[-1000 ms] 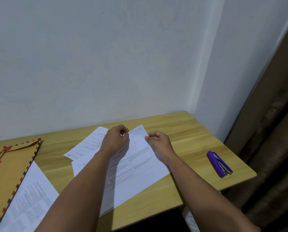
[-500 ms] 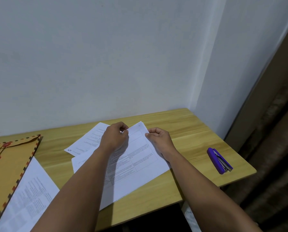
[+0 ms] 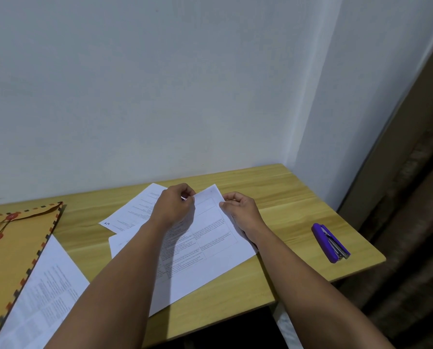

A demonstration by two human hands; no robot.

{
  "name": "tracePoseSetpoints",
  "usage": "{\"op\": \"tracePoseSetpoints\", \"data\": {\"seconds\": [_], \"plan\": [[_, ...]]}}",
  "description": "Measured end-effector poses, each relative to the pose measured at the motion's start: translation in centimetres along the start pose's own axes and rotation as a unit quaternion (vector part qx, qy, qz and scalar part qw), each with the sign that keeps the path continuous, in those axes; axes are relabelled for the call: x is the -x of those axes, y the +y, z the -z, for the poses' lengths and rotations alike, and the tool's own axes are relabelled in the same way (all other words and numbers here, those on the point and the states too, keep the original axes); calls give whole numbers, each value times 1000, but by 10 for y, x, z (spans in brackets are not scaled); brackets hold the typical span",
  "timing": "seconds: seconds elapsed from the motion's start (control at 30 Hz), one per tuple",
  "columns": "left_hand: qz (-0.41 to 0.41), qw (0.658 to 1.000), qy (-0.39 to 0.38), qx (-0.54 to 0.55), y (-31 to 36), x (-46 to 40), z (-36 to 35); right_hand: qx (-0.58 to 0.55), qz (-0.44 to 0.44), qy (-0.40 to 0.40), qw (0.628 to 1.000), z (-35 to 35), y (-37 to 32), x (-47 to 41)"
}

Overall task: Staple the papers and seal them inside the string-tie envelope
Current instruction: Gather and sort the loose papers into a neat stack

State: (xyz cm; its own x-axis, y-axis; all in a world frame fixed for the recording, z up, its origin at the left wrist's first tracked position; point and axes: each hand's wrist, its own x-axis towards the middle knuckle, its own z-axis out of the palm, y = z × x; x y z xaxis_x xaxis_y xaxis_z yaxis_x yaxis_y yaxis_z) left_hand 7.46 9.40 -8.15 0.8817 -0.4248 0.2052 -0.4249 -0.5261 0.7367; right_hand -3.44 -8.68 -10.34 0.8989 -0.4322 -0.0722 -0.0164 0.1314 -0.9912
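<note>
A printed sheet [image 3: 208, 245] lies in the middle of the wooden table [image 3: 286, 197]. My left hand [image 3: 174, 206] pinches its far edge and my right hand [image 3: 243, 212] pinches its far right corner. A second sheet [image 3: 135, 210] marked "5" lies partly under it, at the back left. A third sheet [image 3: 44, 293] lies at the near left, its left part covered by the tan string-tie envelope [image 3: 11, 248] with two red buttons. A purple stapler [image 3: 330, 243] lies alone at the right.
The table stands in a corner of white walls [image 3: 160, 96]. Its right edge drops off just beyond the stapler, next to a dark curtain [image 3: 412, 235]. Bare wood shows between the papers and the stapler.
Both hands stay on the sheet's far edge with only slight finger shifts. The camera tilted a little, so everything sits slightly higher in view.
</note>
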Motion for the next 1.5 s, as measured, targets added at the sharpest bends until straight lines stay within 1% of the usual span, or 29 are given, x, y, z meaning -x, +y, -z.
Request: {"op": "tracePoseSetpoints", "data": {"seconds": [0.2, 0.47, 0.67, 0.8, 0.9, 1.1, 1.2, 1.27, 1.4, 1.5], "plan": [[-4, 1000, -3, 3, 0, 1, 2, 27, 20, 14, 999, -2, 0, 2], [-25, 1000, -5, -3, -3, 0, -2, 107, 89, 28, 990, -17, 17, -2], [-40, 999, -1, -7, 0, 0, 1, 125, 99, 35, 987, -19, 16, 0], [-46, 999, -6, -10, 1, 2, 2, 155, 98, 37, 982, -22, 15, 2], [-42, 999, -6, -14, 2, 2, 5, 182, 115, 33, 976, -24, 12, 7], [-36, 999, -11, -1, 6, 7, 17, 169, 109, 19, 979, -29, 9, 9], [-29, 998, -36, -40, 5, 13, 28, 144, 117, 17, 982, -29, 2, 13], [-33, 998, -38, -44, 3, 16, 35, 139, 111, 17, 984, -29, 1, 15], [-56, 998, -9, -36, -1, 15, 45, 179, 105, 4, 978, -27, 8, 17], [-59, 997, -16, -53, -5, 14, 52, 183, 123, -19, 975, -28, 5, 28]]}}
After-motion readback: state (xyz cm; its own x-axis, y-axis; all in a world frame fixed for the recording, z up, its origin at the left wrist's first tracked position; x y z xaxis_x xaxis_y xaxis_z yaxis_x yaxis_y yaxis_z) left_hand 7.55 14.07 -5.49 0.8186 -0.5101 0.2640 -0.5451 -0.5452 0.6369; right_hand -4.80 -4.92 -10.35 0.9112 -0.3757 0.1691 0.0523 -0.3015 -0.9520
